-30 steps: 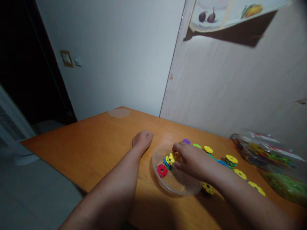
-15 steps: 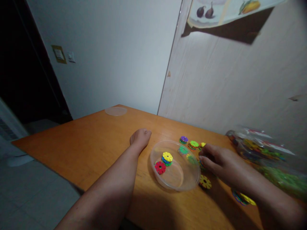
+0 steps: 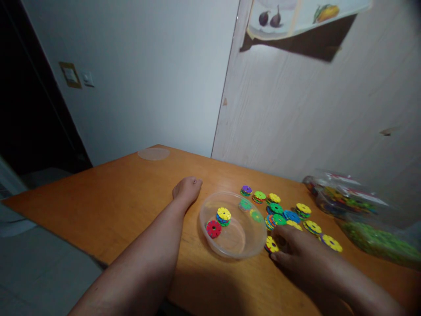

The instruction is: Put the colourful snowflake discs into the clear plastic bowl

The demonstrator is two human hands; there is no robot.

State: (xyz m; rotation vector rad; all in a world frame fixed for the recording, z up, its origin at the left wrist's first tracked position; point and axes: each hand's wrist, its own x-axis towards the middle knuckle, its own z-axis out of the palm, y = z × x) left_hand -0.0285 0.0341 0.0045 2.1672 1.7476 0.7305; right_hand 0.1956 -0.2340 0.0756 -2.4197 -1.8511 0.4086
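From where I stand, the clear bowl (image 3: pixel 215 249) on the counter (image 3: pixel 131 193) has only a little in it: a red disc (image 3: pixel 214 229), with hardly more than an edge showing beneath it, and a yellow-topped pile (image 3: pixel 223 213) just beside it. Far more notched discs lie outside, stacked in a spread running from the purple-topped stack (image 3: pixel 246 190) to the right, so I'd judge most remain out. The right hand (image 3: pixel 300 245) is at the near yellow stack (image 3: pixel 271 244) beside the bowl, its grip apart around it; whether it presses, I can't tell. The left hand (image 3: pixel 187 191) rests in a loose fist, nothing showing.
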